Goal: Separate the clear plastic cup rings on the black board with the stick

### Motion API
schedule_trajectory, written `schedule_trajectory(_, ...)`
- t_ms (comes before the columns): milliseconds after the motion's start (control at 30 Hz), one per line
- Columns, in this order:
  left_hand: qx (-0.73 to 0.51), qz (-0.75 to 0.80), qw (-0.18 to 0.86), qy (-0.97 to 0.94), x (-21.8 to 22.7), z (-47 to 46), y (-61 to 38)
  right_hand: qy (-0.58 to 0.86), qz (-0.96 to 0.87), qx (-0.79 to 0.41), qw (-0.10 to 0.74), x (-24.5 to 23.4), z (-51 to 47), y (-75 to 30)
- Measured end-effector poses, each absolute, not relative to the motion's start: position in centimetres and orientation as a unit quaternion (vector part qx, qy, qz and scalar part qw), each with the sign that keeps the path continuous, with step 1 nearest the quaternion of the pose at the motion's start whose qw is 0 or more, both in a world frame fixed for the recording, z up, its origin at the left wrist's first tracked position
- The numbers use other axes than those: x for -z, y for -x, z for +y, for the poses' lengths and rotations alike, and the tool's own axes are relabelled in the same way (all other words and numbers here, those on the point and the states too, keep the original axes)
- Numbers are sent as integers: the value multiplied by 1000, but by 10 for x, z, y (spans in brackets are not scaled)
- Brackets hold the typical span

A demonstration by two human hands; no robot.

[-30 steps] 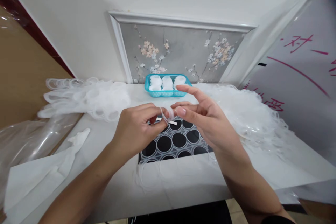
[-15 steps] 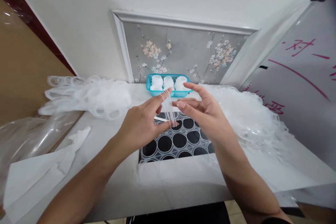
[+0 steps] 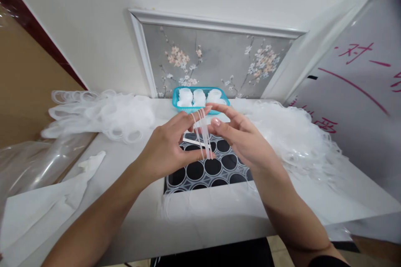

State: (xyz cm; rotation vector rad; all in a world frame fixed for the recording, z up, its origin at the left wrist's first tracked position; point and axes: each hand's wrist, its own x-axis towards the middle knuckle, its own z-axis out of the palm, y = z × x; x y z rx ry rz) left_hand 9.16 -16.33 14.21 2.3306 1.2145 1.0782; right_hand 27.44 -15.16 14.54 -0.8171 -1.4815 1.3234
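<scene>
Several thin translucent rings [image 3: 204,135] are looped around the spread thumb and forefinger of my left hand [image 3: 166,146], stretched between the two tips. My right hand [image 3: 244,137] is beside them with fingers apart. Its forefinger reaches to my left forefinger's tip, at the top of the rings; whether it hooks one I cannot tell. Below both hands lies a clear sheet with rows of round outlines [image 3: 203,178] over a black surface. A narrow white strip [image 3: 192,142] shows behind the rings, partly hidden by my left hand.
A blue basket [image 3: 174,99] with bundles of white rings stands against the wall behind my hands. Heaps of translucent rings lie on the left [image 3: 125,112] and right [image 3: 291,137] of the white table [image 3: 131,225]. White paper [image 3: 40,212] lies at the left edge.
My right hand has moved left, bringing its forefinger to my left forefinger's tip. My left thumb has dropped slightly, with the rings still around it. The view has shifted slightly.
</scene>
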Motion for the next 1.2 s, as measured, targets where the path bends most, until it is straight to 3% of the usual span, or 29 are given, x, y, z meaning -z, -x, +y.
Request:
schedule_trajectory(167,-386,420,166,-805,-139,-161,-91,354,-634,-437,531,-146,-150,-277)
schedule_trajectory(267,-392,421,175,-799,-138,-160,-91,359,-666,-407,511,-147,-150,-279)
schedule_trajectory(467,-373,420,144,-815,-139,-160,-93,353,-683,-439,465,-145,-153,-273)
schedule_trajectory(667,-339,412,142,-834,-136,-158,-94,307,-653,-551,420,-135,-149,-266)
schedule_trajectory(933,-302,449,160,-826,-126,-147,-94,346,-464,-612,539,-123,-118,-276)
schedule_trajectory(1100,-226,450,175,-846,-118,-134,-95,319,-456,-649,518,-111,-96,-274)
schedule_trajectory(1200,-155,489,163,-843,-115,-127,-92,300,-533,-595,521,-108,-65,-268)
